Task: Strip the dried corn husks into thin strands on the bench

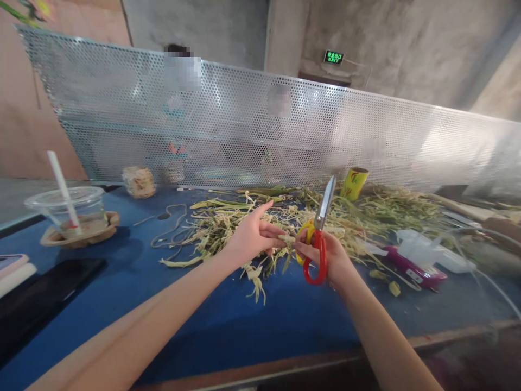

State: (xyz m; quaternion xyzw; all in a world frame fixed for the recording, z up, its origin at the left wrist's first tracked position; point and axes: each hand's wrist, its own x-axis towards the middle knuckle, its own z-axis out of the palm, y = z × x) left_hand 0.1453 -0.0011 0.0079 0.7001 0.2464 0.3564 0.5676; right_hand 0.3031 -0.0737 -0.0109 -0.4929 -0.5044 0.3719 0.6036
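My right hand (334,259) grips a pair of scissors (319,233) with red and yellow handles, its steel blades closed and pointing up and away. My left hand (253,234) reaches in from the left, forefinger stretched out, thumb and other fingers pinching a small pale piece of plant stem (286,239) right beside the scissor handles. Both hands hover over a heap of dried yellow-green stalks and leaves (260,217) spread on the blue table top (228,320).
A plastic cup with a straw (65,209) stands at far left on a wooden coaster, with a black phone (44,293) nearer. A yellow can (354,183), clear plastic bags (431,252) and a pink packet (411,269) lie right. A perforated metal screen (260,130) backs the table.
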